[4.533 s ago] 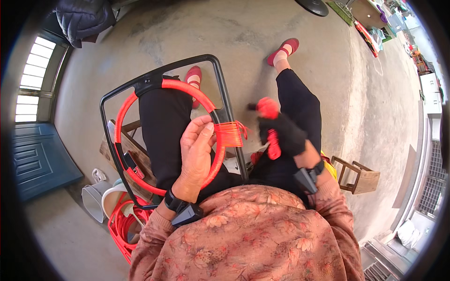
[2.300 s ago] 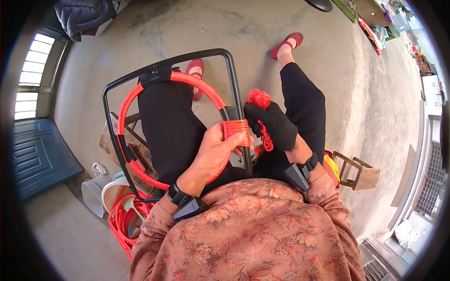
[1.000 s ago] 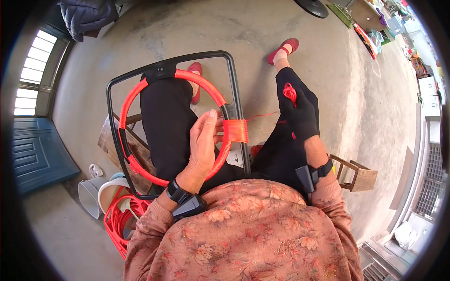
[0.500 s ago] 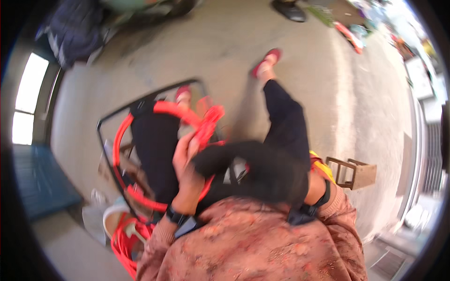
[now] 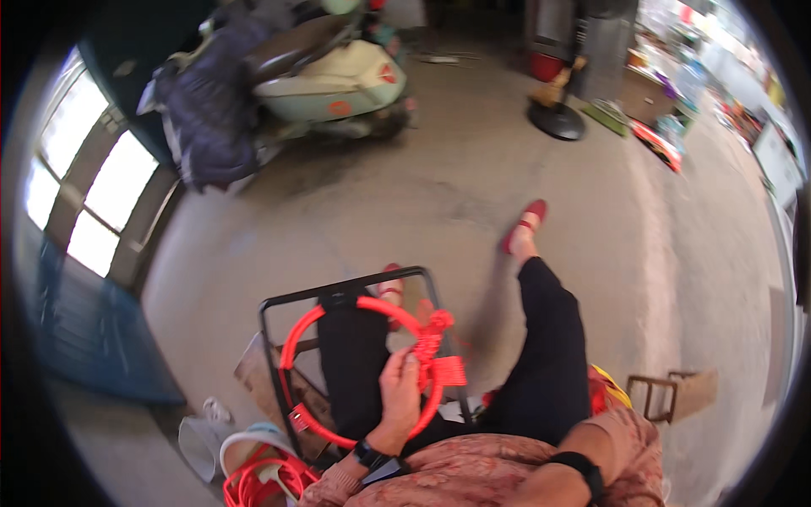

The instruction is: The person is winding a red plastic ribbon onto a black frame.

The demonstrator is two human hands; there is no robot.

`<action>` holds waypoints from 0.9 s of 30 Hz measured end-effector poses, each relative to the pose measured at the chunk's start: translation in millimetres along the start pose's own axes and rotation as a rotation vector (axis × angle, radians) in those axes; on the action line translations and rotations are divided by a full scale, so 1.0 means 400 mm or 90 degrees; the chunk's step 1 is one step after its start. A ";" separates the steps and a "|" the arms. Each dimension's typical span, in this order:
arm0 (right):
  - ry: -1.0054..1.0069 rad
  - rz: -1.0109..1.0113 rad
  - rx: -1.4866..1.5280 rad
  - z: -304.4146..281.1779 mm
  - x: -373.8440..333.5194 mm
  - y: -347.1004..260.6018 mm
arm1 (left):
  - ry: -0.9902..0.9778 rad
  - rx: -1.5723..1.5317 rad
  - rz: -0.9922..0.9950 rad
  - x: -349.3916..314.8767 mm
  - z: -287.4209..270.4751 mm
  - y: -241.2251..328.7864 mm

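Note:
A red ring (image 5: 292, 345) lies within a black rectangular frame (image 5: 338, 286) over my left leg. Red cord is knotted and wound (image 5: 429, 338) on the ring's right side, with a flat bundle of red strands (image 5: 449, 371) sticking out to the right. My left hand (image 5: 400, 399) is closed on the corded part of the ring, thumb and fingers pressed together. My right forearm (image 5: 596, 456) wears a black band and runs to the lower edge; the right hand is outside the picture.
A bucket (image 5: 241, 444) with loose red cord (image 5: 269, 473) stands at lower left. To the right is a small wooden stool (image 5: 693, 397). A scooter (image 5: 338, 89) is parked ahead at left, a round black stand (image 5: 557, 122) ahead at right, and a blue panel (image 5: 93, 329) at far left.
The view has tilted up, bringing the scooter into sight. A blurred dark shape beside my left hand is gone, and my right forearm has swung down. My left hand still grips the corded ring.

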State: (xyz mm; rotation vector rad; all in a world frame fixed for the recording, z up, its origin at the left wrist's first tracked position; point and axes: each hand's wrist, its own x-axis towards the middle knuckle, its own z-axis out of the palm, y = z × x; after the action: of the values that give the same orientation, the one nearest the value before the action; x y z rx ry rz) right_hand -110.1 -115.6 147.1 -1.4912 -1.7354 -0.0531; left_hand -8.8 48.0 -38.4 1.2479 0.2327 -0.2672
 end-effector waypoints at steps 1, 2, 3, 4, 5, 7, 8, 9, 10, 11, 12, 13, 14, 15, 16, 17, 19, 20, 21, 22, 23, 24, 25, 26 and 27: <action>-0.051 -0.003 0.018 -0.044 0.002 -0.015 | -0.012 -0.004 -0.001 -0.006 -0.008 0.002; -0.104 -0.005 0.033 -0.070 -0.004 -0.016 | -0.025 -0.008 -0.004 -0.011 -0.015 -0.003; -0.103 -0.049 0.102 -0.046 -0.028 -0.009 | 0.009 0.013 0.029 -0.021 -0.026 -0.014; -0.104 -0.068 0.160 -0.021 -0.039 -0.014 | 0.019 0.028 0.053 -0.026 -0.021 -0.024; -0.109 -0.041 0.180 -0.002 -0.038 -0.044 | -0.021 0.057 0.073 -0.025 -0.004 -0.026; -0.130 -0.026 0.214 -0.007 -0.041 -0.041 | -0.030 0.073 0.062 -0.034 -0.016 -0.026; -0.136 -0.009 0.223 -0.013 -0.043 -0.042 | -0.023 0.021 0.086 -0.034 -0.006 -0.030; -0.131 0.013 0.225 -0.024 -0.046 -0.046 | -0.033 0.026 0.058 -0.029 -0.015 -0.028; -0.122 0.046 0.225 -0.037 -0.051 -0.051 | -0.049 0.024 0.020 -0.030 -0.007 -0.033; -0.105 0.080 0.220 -0.050 -0.057 -0.046 | -0.021 0.058 0.083 -0.012 -0.009 -0.032; -0.073 0.132 0.211 -0.071 -0.068 -0.040 | -0.001 0.090 0.125 -0.010 0.002 -0.026; -0.035 0.190 0.201 -0.098 -0.078 -0.020 | -0.007 0.059 0.126 -0.013 0.006 -0.010; 0.016 0.273 0.181 -0.123 -0.093 0.011 | -0.014 0.025 0.125 -0.012 0.005 0.001; 0.081 0.387 0.155 -0.132 -0.114 0.049 | -0.039 -0.030 0.081 -0.017 0.003 0.011; 0.156 0.532 0.137 -0.125 -0.143 0.092 | -0.070 -0.083 0.051 -0.010 0.006 0.027; 0.205 0.641 0.145 -0.105 -0.178 0.153 | -0.060 -0.002 0.067 -0.019 -0.017 0.043; 0.557 0.886 0.359 -0.035 -0.221 0.241 | -0.096 0.062 0.055 -0.018 0.003 0.063; 0.567 0.900 0.355 0.002 -0.249 0.281 | -0.105 0.067 0.045 -0.013 -0.003 0.053; 0.592 0.882 0.361 0.036 -0.283 0.317 | -0.091 0.039 0.050 -0.009 0.000 0.039; 0.616 0.861 0.368 0.060 -0.308 0.347 | -0.076 0.011 0.055 -0.004 0.001 0.023; 0.621 0.868 0.368 0.076 -0.320 0.373 | -0.078 -0.051 0.047 0.003 -0.013 0.005; 0.599 0.878 0.395 0.091 -0.327 0.399 | -0.071 -0.102 0.023 0.000 -0.013 0.006; 0.576 0.887 0.422 0.103 -0.331 0.418 | -0.075 -0.097 0.008 -0.002 -0.007 0.011; 0.580 0.892 0.423 0.114 -0.333 0.434 | -0.079 -0.092 -0.007 -0.002 -0.001 0.013; 0.524 0.803 0.426 0.124 -0.330 0.450 | -0.077 -0.092 -0.010 0.000 -0.006 0.004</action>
State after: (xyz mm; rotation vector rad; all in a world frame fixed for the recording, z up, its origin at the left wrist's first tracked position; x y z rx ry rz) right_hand 7.3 -142.4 -47.3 -1.4562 0.0207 0.4552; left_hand -8.3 50.6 -37.8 1.0829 0.1552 -0.3320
